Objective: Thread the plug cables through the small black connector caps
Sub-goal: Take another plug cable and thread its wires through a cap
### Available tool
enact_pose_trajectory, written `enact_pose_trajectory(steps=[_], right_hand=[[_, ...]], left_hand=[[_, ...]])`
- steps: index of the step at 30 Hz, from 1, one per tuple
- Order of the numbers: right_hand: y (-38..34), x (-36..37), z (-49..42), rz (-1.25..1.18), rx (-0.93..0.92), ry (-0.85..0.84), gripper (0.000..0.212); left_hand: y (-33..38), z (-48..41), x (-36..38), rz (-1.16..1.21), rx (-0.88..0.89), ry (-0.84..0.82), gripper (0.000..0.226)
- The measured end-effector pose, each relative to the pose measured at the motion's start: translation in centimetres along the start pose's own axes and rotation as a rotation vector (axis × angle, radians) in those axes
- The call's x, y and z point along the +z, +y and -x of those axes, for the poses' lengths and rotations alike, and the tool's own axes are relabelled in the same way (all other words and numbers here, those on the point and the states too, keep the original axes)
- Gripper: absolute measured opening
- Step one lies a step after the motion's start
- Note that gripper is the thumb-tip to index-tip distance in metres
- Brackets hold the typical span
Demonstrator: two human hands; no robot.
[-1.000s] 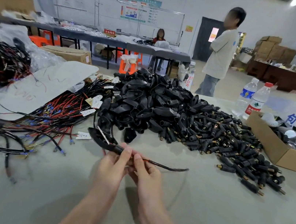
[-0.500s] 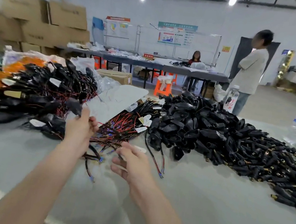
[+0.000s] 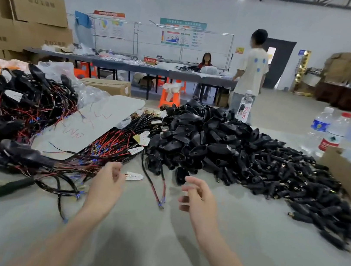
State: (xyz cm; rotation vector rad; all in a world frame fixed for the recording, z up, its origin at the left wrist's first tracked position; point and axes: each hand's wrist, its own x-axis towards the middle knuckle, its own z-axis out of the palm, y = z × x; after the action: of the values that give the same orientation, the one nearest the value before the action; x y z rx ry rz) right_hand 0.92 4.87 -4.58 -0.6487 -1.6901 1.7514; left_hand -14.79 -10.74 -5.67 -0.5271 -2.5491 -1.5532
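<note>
I judge this as the moment between two pieces. My left hand (image 3: 106, 183) and right hand (image 3: 199, 201) hover over the counter (image 3: 152, 248), fingers loosely curled and holding nothing. One plug cable (image 3: 151, 182) lies between them, and the connector caps (image 3: 288, 179) are heaped to the right. Next I must take a cable end and one cap.

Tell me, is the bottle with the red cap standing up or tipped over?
Standing up. The bottle rises straight, with its red cap on top.
</note>
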Motion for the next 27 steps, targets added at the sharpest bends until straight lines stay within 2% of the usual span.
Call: enact_pose_trajectory(steps=[5,8,11,14,16,17,21,23,25,27], right_hand=[[1.6,-7.5,-2.4,0.113,-0.065,0.134,0.034],[2.4,-11.5,-3.4,0.24,-0.103,0.245,0.037],[3.0,-14.5,-3.9,0.471,-0.172,0.319,0.036],[3.7,-16.6,-4.5,0.886,-0.294,0.258,0.031],[3.9,-17.6,-5.2,1.109,-0.333,0.267,0.031],[3.9,-17.9,-5.6,1.165,-0.317,0.298,0.032],[4.0,-18.9,-7.3,1.249,-0.232,0.403,0.041],[4.3,-18.8,-7.9,1.266,-0.224,0.397,0.045],[4.4,-18.4,-8.2,1.263,-0.247,0.37,0.047],[4.4,-17.8,-8.2,1.249,-0.301,0.335,0.047]], left_hand=[[2.5,0.3,7.4,-0.068,0.057,-0.085,0.017],[3.2,-0.4,10.0,-0.294,0.048,-0.136,0.022],[3.6,-1.1,11.5,-0.588,0.055,-0.213,0.035],[3.7,-1.9,12.3,-0.671,0.016,-0.243,0.031],[3.8,-2.6,12.5,-0.593,-0.039,-0.272,0.034],[4.1,-2.9,12.6,-0.477,-0.078,-0.291,0.037],[6.6,-2.6,12.0,0.173,-0.227,-0.28,0.035],[8.5,-0.5,11.7,0.382,-0.277,-0.298,0.031],[10.0,3.0,11.9,0.419,-0.254,-0.405,0.034],[10.9,6.9,12.5,0.321,-0.182,-0.572,0.035]])
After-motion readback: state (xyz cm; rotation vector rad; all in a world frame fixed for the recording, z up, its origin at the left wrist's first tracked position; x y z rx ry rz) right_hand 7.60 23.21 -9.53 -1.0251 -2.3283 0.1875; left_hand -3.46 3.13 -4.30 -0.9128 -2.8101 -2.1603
